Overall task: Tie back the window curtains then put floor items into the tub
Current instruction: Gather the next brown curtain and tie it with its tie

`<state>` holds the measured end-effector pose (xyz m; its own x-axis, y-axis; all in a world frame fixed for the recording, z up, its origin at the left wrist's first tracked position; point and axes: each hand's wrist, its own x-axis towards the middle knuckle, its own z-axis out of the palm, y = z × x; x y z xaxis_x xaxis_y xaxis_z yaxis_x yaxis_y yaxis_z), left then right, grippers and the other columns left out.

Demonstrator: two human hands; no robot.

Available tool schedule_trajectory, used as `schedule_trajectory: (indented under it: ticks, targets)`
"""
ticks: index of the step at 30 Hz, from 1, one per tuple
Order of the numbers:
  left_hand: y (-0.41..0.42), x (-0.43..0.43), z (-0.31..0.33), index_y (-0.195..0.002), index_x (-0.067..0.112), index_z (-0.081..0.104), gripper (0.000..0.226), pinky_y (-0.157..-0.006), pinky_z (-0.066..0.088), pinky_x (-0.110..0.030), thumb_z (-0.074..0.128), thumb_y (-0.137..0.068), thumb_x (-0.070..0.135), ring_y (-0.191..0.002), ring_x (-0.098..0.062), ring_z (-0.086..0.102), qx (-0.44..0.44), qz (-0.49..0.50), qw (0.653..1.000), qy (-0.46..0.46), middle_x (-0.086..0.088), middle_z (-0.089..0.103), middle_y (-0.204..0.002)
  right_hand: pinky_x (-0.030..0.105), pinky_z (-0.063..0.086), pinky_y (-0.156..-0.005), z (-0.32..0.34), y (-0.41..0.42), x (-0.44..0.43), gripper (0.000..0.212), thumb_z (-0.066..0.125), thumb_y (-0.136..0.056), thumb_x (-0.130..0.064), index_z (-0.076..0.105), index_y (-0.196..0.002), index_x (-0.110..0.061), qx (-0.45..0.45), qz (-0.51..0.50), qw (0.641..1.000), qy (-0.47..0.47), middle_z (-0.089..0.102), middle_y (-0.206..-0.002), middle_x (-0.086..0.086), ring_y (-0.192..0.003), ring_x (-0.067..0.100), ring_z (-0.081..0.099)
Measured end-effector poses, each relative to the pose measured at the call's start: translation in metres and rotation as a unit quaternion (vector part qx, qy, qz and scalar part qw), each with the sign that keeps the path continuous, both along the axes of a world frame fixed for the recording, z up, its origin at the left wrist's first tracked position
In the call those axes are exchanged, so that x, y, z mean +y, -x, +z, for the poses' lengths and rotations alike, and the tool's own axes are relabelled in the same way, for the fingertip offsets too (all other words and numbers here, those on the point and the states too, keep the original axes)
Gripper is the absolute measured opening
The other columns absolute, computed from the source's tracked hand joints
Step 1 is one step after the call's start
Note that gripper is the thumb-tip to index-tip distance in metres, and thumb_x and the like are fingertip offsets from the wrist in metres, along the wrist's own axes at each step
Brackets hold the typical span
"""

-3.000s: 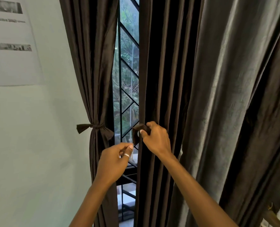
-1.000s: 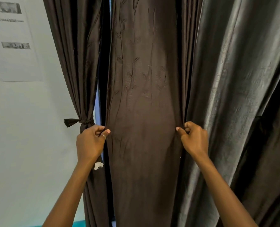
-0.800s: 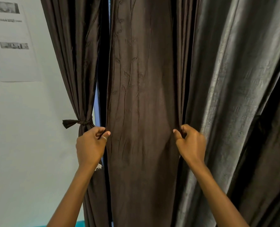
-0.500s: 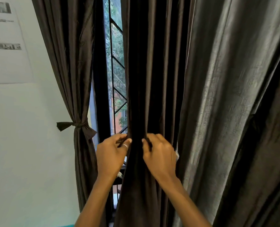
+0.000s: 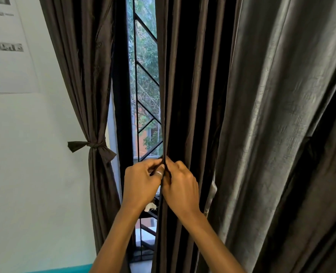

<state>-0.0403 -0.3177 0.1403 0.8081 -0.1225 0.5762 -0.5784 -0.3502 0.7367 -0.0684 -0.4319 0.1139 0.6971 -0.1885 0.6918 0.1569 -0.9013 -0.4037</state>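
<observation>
Left hand [image 5: 141, 184] and right hand [image 5: 180, 186], spread apart a second ago, are seen pinched together on the brown curtain panel [image 5: 192, 95] at frame centre, now bunched and judged ready for tying.

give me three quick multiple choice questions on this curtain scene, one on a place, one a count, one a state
1. Where is the paper sheet?
A) on the wall left of the curtains
B) on the window grille
C) on the floor

2. How many curtains in view are knotted back?
A) none
B) one
C) three

3. What are the left hand and right hand doing?
A) hanging idle
B) pressing flat on glass
C) pinching the middle curtain at its edge

Answers:
1 A, the sheet is on the pale wall beside the left curtain.
2 B, only the left curtain shows a knot.
3 C, the fingers of both hands curl on that edge.
</observation>
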Motion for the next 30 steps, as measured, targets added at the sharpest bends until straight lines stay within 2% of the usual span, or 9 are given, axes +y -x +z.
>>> schedule_trajectory:
  ticks: [2, 5, 8, 11, 15, 20, 24, 27, 30]
  targets:
    - [0.000, 0.000, 0.001, -0.109, 0.024, 0.077, 0.019, -0.082, 0.053, -0.009, 0.069, -0.092, 0.019, -0.086, 0.011, 0.066, 0.019, 0.005, 1.000, -0.002, 0.021, 0.073, -0.087, 0.026, 0.042, -0.056, -0.003, -0.002, 0.002, 0.047, 0.057, -0.099, -0.022, 0.052, -0.145, -0.023, -0.004, 0.002, 1.000, -0.010, 0.057, -0.093, -0.001, -0.071, 0.017, 0.061]
    - [0.001, -0.004, 0.009, -0.090, 0.030, 0.077, 0.018, -0.062, 0.050, -0.011, 0.065, -0.093, 0.042, -0.066, 0.007, 0.064, 0.060, 0.017, 0.998, 0.006, 0.022, 0.067, -0.064, 0.026, 0.040, -0.051, -0.008, -0.006, 0.003, 0.040, 0.059, -0.098, -0.020, 0.057, -0.137, -0.025, -0.005, 0.016, 1.000, -0.018, 0.052, -0.087, -0.003, -0.061, 0.014, 0.054]
    - [-0.001, -0.013, 0.017, -0.074, 0.027, 0.071, 0.037, -0.060, 0.052, -0.021, 0.063, -0.087, 0.061, -0.060, -0.001, 0.065, 0.078, 0.069, 0.994, -0.019, 0.010, 0.068, -0.060, 0.028, 0.038, -0.048, -0.012, -0.010, 0.006, 0.016, 0.062, -0.093, -0.014, 0.067, -0.108, -0.014, -0.024, 0.006, 0.999, -0.036, 0.054, -0.083, 0.001, -0.055, 0.016, 0.052]
    - [-0.006, -0.019, 0.016, -0.067, 0.025, 0.066, 0.035, -0.058, 0.054, -0.031, 0.062, -0.092, 0.050, -0.053, -0.007, 0.063, 0.062, 0.104, 0.991, -0.048, 0.006, 0.065, -0.053, 0.026, 0.036, -0.048, -0.017, -0.012, 0.010, 0.029, 0.061, -0.094, -0.016, 0.064, -0.122, -0.018, -0.031, -0.010, 0.999, -0.039, 0.052, -0.082, -0.002, -0.055, 0.014, 0.050]
    - [-0.012, -0.017, 0.010, -0.063, 0.030, 0.059, 0.035, -0.053, 0.048, -0.025, 0.061, -0.095, 0.042, -0.050, -0.005, 0.058, 0.034, 0.111, 0.992, -0.050, 0.010, 0.058, -0.049, 0.017, 0.034, -0.053, -0.021, -0.013, 0.007, 0.048, 0.058, -0.099, -0.017, 0.051, -0.144, -0.033, -0.029, 0.015, 0.998, -0.049, 0.050, -0.084, -0.010, -0.063, 0.007, 0.049]
    - [-0.017, -0.011, 0.008, -0.065, 0.026, 0.060, 0.033, -0.050, 0.038, -0.023, 0.062, -0.096, 0.038, -0.050, -0.003, 0.054, -0.002, 0.116, 0.991, -0.064, 0.011, 0.053, -0.048, 0.016, 0.053, -0.079, -0.012, -0.002, -0.010, 0.031, 0.065, -0.095, -0.020, 0.069, -0.125, -0.024, -0.090, 0.024, 0.990, -0.109, 0.070, -0.108, -0.010, -0.093, 0.005, 0.066]
    - [-0.023, -0.003, 0.006, -0.060, 0.028, 0.053, 0.038, -0.051, 0.039, -0.024, 0.064, -0.095, 0.036, -0.048, -0.008, 0.054, -0.019, 0.104, 0.992, -0.068, 0.008, 0.049, -0.046, 0.015, 0.050, -0.075, 0.000, 0.005, -0.028, 0.018, 0.074, -0.090, -0.025, 0.070, -0.107, -0.018, -0.191, -0.092, 0.960, -0.185, 0.069, -0.103, -0.009, -0.092, 0.003, 0.064]
    - [-0.026, 0.000, 0.003, -0.063, 0.022, 0.061, 0.035, -0.051, 0.040, -0.024, 0.064, -0.095, 0.037, -0.049, -0.007, 0.055, -0.030, 0.090, 0.993, -0.066, 0.007, 0.053, -0.048, 0.014, 0.045, -0.072, 0.005, -0.002, -0.030, 0.032, 0.074, -0.089, -0.035, 0.068, -0.115, -0.018, -0.143, -0.106, 0.971, -0.160, 0.069, -0.111, -0.007, -0.094, 0.007, 0.065]
    - [-0.027, 0.001, 0.002, -0.064, 0.017, 0.063, 0.037, -0.051, 0.041, -0.026, 0.065, -0.094, 0.037, -0.049, -0.009, 0.055, -0.029, 0.074, 0.995, -0.067, 0.004, 0.054, -0.049, 0.028, 0.053, -0.075, 0.007, -0.008, -0.041, 0.042, 0.072, -0.090, -0.039, 0.061, -0.125, -0.019, -0.109, -0.118, 0.974, -0.158, 0.066, -0.120, -0.007, -0.094, 0.015, 0.068]
